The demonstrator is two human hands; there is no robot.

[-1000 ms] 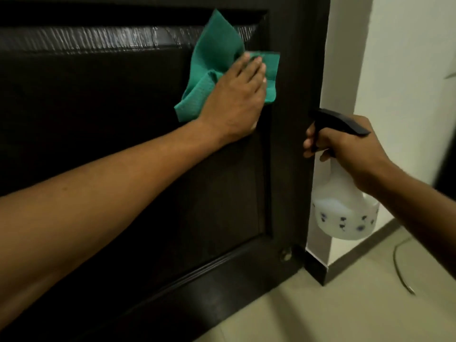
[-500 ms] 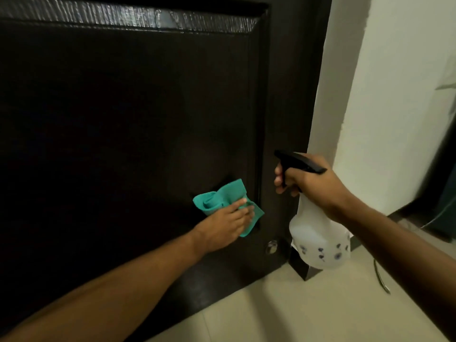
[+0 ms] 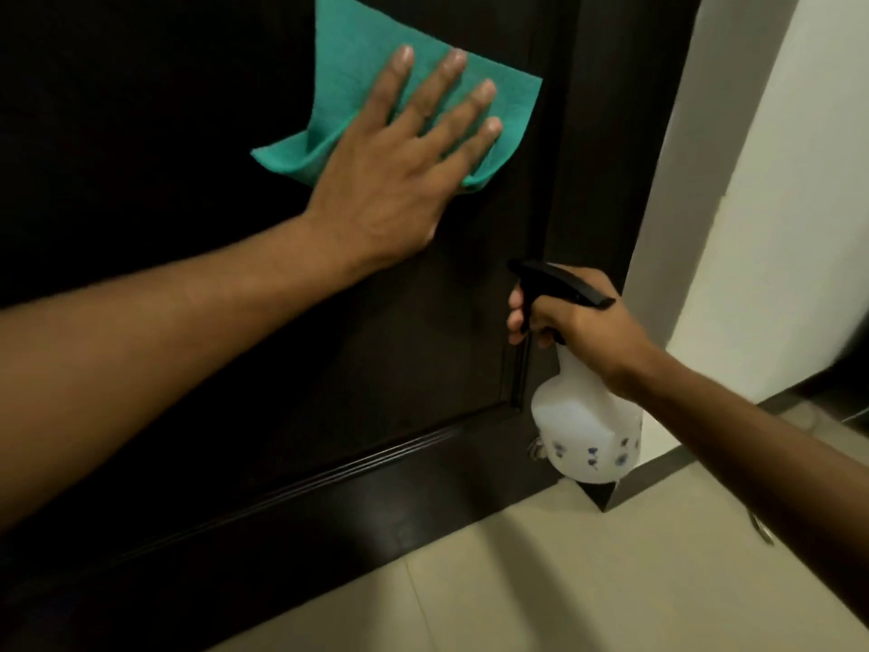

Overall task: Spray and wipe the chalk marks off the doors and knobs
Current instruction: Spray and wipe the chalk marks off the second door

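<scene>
A dark brown panelled door [image 3: 141, 134] fills the left and middle of the view. My left hand [image 3: 404, 167] presses a green cloth [image 3: 348, 54] flat against the door panel with straight, spread fingers. To the right and lower, my right hand [image 3: 578, 322] grips the black trigger head of a white spray bottle [image 3: 583, 421], which hangs upright close to the door's right stile. No chalk marks show on the dark panel in this dim light.
A white wall [image 3: 776, 204] with a dark skirting stands right of the door. Beige floor tiles [image 3: 564, 581] lie below. A small metal fitting [image 3: 533, 449] sits low on the door behind the bottle. A thin cable [image 3: 762, 529] lies on the floor at right.
My left hand slid the cloth down the panel, then back up, and now the cloth lies spread out under flat fingers. The bottle stayed beside the door's edge.
</scene>
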